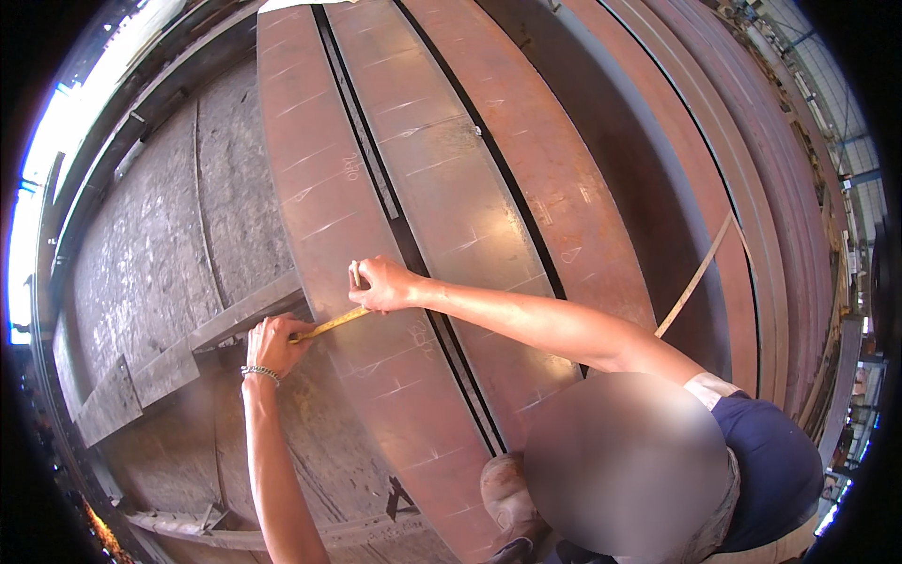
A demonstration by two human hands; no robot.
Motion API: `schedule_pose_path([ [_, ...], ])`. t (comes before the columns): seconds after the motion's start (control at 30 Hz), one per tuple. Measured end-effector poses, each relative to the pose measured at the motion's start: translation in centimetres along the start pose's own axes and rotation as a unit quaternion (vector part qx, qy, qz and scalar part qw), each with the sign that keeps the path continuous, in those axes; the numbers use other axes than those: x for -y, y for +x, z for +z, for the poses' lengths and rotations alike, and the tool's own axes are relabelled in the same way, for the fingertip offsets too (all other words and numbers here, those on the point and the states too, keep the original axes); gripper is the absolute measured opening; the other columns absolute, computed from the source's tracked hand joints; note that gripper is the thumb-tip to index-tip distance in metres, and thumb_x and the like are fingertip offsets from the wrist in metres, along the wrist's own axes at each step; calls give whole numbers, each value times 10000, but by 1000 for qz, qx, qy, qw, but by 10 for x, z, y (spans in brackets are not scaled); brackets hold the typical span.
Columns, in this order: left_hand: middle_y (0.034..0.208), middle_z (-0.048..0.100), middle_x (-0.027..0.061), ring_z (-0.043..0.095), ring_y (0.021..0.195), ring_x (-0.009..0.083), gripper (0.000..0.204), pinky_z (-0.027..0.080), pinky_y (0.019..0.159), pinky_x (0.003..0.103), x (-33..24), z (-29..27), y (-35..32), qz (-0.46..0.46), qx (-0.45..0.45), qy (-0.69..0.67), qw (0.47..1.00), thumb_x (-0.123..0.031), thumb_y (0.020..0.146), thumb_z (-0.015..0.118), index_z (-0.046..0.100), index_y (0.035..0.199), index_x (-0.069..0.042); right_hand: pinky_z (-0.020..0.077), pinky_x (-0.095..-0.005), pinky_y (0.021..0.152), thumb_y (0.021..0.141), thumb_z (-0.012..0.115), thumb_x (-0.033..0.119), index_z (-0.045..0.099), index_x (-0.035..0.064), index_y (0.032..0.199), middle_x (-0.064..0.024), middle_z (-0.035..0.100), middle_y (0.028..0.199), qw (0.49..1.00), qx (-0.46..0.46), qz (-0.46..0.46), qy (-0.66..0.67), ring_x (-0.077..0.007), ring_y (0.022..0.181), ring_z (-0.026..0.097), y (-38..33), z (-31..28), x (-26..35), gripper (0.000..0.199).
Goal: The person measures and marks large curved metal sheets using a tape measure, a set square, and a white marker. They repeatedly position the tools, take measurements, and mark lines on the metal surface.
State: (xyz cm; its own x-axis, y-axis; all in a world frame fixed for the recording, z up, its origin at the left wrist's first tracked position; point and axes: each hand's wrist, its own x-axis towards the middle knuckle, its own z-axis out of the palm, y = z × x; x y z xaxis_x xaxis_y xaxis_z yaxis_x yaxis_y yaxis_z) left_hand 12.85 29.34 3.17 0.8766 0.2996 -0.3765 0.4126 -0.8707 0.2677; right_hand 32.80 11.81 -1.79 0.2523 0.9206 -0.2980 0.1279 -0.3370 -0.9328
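Observation:
A yellow measuring tape (pixel 331 325) stretches between my hands, across the left edge of a long reddish-brown steel plate (pixel 324 202). With bent fingers my left hand (pixel 273 346) grips its left end; a metal bracelet (pixel 260 373) is on that wrist. My right hand (pixel 387 285) comes in from the right and pinches the tape over the plate. A short pale stick (pixel 355 274), like chalk, juts up from its fingers. Short white lines and scribbles mark the plate at intervals. The fingers partly cover both tape ends.
More long steel strips (pixel 451 188) lie alongside, with dark slots between. At left, a steel bar (pixel 249 305) crosses a worn grey sheet (pixel 150 216). A tan strip (pixel 695 273) slants at right. A boot (pixel 507 493) rests near the bottom, beside a large blurred patch (pixel 629 461).

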Motion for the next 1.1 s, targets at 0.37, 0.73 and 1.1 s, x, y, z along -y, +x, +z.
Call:
schedule_pose_path([
  [0.37, 926, 728, 55, 711, 885, 290, 232, 560, 812, 421, -2, 1, 0, -6, -1, -18, 1000, -197, 784, 776, 813, 1013, -193, 540, -322, 496, 894, 613, 118, 557, 3, 811, -97, 653, 620, 1000, 11, 7, 3, -172, 540, 661, 2, 0, -2, 152],
  [0.73, 937, 731, 57, 710, 885, 299, 241, 560, 813, 424, -1, 1, 0, -9, 0, -28, 1000, -199, 777, 782, 813, 1016, -195, 542, -398, 556, 932, 628, 80, 569, -3, 888, -176, 656, 654, 929, -225, -233, -182, -314, 610, 692, 8, 15, -5, 111],
  [1.1, 924, 729, 44, 704, 867, 290, 221, 557, 803, 421, -2, 0, -3, -2, -17, -11, 1000, -224, 771, 797, 817, 991, -212, 497, -322, 565, 975, 634, 118, 599, 39, 924, -77, 661, 683, 928, -309, -202, -56, -188, 604, 667, -45, -54, 21, 101],
])
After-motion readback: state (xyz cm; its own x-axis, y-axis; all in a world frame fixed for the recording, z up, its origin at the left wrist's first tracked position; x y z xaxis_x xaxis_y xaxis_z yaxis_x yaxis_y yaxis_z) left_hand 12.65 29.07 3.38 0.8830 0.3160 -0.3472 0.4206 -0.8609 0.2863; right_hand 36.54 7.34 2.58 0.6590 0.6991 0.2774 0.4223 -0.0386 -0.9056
